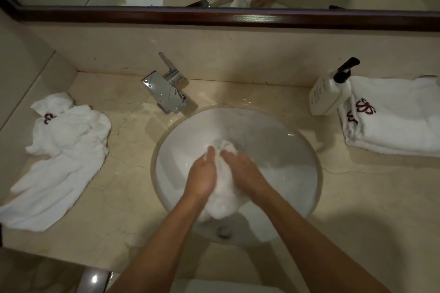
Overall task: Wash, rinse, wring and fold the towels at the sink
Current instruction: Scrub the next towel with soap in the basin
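A bunched white towel [222, 200] hangs over the round white sink [281, 147], squeezed between both hands. My left hand [202, 173] grips its left side and my right hand [242, 169] grips its right side, fingers curled into the cloth. The towel's lower end droops toward the drain [223, 232]. A crumpled white towel [62, 157] with a dark red emblem lies on the counter at the left. Folded white towels [395, 116] with the same emblem are stacked at the right.
A chrome faucet [166, 90] stands behind the sink at the left. A white pump bottle [331, 93] with a black top stands by the folded stack. The beige stone counter [119, 216] ends near me. A dark-framed mirror [238, 16] runs along the back wall.
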Demonstrator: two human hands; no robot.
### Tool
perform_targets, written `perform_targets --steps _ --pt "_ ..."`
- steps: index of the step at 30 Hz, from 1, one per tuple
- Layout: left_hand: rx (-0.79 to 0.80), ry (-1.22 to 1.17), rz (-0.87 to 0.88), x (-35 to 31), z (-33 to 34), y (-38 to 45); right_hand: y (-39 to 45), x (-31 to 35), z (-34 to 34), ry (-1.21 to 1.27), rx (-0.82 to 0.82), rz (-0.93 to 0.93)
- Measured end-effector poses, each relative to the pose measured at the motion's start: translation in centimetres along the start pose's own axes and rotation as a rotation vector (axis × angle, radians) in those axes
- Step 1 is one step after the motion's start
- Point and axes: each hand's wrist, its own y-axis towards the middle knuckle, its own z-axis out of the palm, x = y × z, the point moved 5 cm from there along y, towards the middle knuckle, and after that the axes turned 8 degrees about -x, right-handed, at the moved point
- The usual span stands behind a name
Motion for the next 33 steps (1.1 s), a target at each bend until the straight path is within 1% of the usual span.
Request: perform_targets --steps 1,2,3,4,5,6,7,8,9,10,11,12,13,14,15,16,17,18,19,20,21,22,23,24,25,26,27,28,29,30,31,32,33 --pt "0.014 -0.062 -0.069 0.4 -0.4 0.8 -0.8 -0.1 1.0 -0.005 0.026 -0.008" --pt "0.033 -0.078 -0.095 0.7 -0.4 0.9 -1.1 -0.2 1.4 0.002 0.007 -0.026" --pt "0.063 -0.018 -0.045 0.4 -0.3 0.3 -0.6 -0.3 1.2 0.026 -0.043 -0.018" --pt "0.109 0.063 0.043 0.5 0.2 -0.4 0.4 -0.4 0.4 0.095 -0.149 0.037" --pt "0.145 0.122 0.11 0.7 0.8 -1.2 1.4 -0.8 -0.4 0.164 -0.222 0.099" --pt "0.149 0.146 0.147 0.8 1.0 -1.7 1.7 -1.0 -0.5 0.223 -0.23 0.173" --pt "0.122 0.161 0.135 0.6 0.8 -1.6 1.9 -1.2 -0.1 0.225 -0.18 0.186" --pt "0.07 0.136 0.065 0.6 0.2 -0.7 1.3 -0.6 0.8 0.11 -0.088 0.123" --pt "0.027 0.082 -0.023 0.6 -0.5 0.5 0.6 -0.2 1.7 -0.059 -0.006 0.018" --pt "-0.002 0.027 -0.089 0.8 -1.1 1.4 -0.3 0.2 2.4 -0.23 0.027 -0.084" --pt "-0.006 0.016 -0.118 0.8 -1.4 1.7 -0.4 0.3 2.6 -0.231 0.031 -0.118" --pt "0.0 0.045 -0.092 0.6 -1.4 1.3 -0.2 0.6 2.2 -0.148 -0.007 -0.099" --pt "0.027 0.091 -0.029 0.1 -0.9 0.4 0.8 0.7 1.5 -0.08 -0.08 -0.059" --pt "0.058 0.147 0.063 -0.2 -0.1 -0.5 1.8 0.9 0.5 -0.008 -0.167 0.008" --pt "0.09 0.19 0.151 -0.2 0.6 -1.5 2.7 0.6 -0.1 0.101 -0.203 0.086" --pt "0.084 0.207 0.23 -0.4 0.9 -2.2 3.1 0.6 -0.2 0.202 -0.191 0.178" --pt "0.03 0.19 0.248 -0.7 0.5 -1.8 2.9 0.4 0.0 0.24 -0.155 0.207" --pt "-0.062 0.122 0.205 -0.9 -0.2 -0.5 2.3 0.5 0.5 0.231 -0.092 0.193" --pt "-0.143 0.057 0.136 -1.3 -1.1 0.7 1.3 0.8 1.2 0.189 -0.01 0.141" --pt "-0.172 0.027 0.051 -1.2 -1.8 1.8 0.1 0.9 1.9 0.134 0.046 0.092" --pt "-0.142 0.01 -0.014 -1.1 -2.1 2.3 -0.5 0.9 2.2 0.112 0.069 0.056" --pt "-0.088 0.011 -0.028 -1.1 -1.8 2.1 -0.4 1.0 2.3 0.125 0.03 0.025" --pt "-0.023 0.083 0.015 -1.0 -1.1 1.5 0.2 0.9 1.9 0.121 -0.069 -0.004" --pt "0.025 0.17 0.111 -1.0 -0.6 0.3 1.3 0.7 1.2 0.085 -0.185 -0.01" --pt "0.069 0.236 0.209 -0.6 0.1 -1.0 2.2 0.6 0.4 0.054 -0.263 0.02" --pt "0.107 0.267 0.277 -0.2 0.5 -2.1 2.9 0.4 -0.4 0.076 -0.317 0.068" --pt "0.129 0.251 0.299 0.5 0.6 -2.6 3.3 -0.3 -1.3 0.147 -0.349 0.131" --pt "0.1 0.224 0.286 1.1 0.3 -2.4 3.7 -1.2 -1.7 0.302 -0.324 0.188" --pt "0.038 0.165 0.236 1.6 -0.4 -1.8 3.4 -1.7 -2.1 0.54 -0.261 0.245" --pt "-0.04 0.066 0.142 2.5 -1.2 -0.6 3.0 -2.1 -2.5 0.804 -0.203 0.281" --pt "-0.105 -0.084 -0.002 3.7 -2.0 0.3 1.8 -2.2 -3.3 1.034 -0.174 0.323" --pt "-0.12 -0.273 -0.183 5.0 -2.4 0.7 1.0 -3.0 -3.9 1.177 -0.161 0.366" --pt "-0.062 -0.475 -0.331 6.1 -2.3 1.1 0.2 -3.8 -4.4 1.238 -0.146 0.399"
